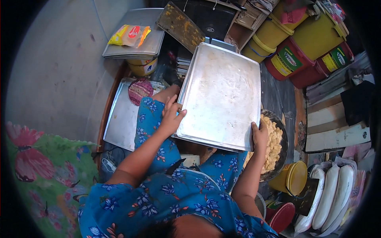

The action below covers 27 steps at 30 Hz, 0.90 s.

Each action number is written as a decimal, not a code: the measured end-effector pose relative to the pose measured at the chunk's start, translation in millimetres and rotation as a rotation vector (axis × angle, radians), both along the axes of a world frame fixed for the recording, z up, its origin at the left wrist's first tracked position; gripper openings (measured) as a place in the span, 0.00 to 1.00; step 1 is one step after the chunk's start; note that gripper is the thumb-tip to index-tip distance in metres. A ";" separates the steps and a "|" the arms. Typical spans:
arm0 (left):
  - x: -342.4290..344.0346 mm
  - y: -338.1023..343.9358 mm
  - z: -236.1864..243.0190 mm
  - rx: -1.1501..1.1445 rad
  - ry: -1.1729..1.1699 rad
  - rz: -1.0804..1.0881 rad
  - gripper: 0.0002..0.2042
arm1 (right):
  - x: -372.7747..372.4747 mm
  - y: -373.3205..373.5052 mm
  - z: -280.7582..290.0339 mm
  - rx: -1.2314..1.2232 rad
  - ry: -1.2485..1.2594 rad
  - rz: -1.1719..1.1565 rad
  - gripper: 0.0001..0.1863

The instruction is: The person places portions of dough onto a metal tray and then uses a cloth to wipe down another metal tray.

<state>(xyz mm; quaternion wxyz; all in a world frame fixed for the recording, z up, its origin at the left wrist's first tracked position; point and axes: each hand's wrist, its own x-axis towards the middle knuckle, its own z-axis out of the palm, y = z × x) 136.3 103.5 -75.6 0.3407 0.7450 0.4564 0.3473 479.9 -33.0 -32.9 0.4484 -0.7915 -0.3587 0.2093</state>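
A stack of silver metal trays (220,93) lies in front of me above my lap, its top sheet scuffed. My left hand (172,115) is at the stack's left edge, fingers curled against it and thumb on the rim. My right hand (258,134) grips the lower right edge, thumb on top. Just right of the stack, partly behind it and my right hand, a round dark pan (282,150) holds several pale golden pieces (270,158). Another tray (119,123) lies at the left beside my blue floral-clad leg, with a purple patterned round cloth (139,91) on it.
Stacked trays (133,47) with a yellow packet (127,35) stand behind, beside a stained board (178,25). Yellow and red buckets (289,59) fill the back right. A yellow bucket (289,178) and long white packages (329,196) sit at lower right. A butterfly cloth (39,166) hangs left.
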 end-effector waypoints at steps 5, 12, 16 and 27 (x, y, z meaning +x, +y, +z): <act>-18.1 7.8 -19.8 -0.072 -0.166 -0.024 0.16 | -19.6 2.2 -32.3 0.018 -0.113 0.054 0.34; -10.0 20.2 -22.0 -0.136 -0.286 -0.141 0.13 | -41.3 21.8 79.7 0.195 -0.622 -0.005 0.37; -14.6 15.6 -20.8 -0.299 -0.387 -0.122 0.17 | -69.1 55.9 168.0 0.708 -0.822 -0.115 0.37; -7.2 21.7 -13.8 -0.017 -0.188 -0.148 0.25 | -99.5 151.4 -15.5 -0.177 -0.869 0.277 0.41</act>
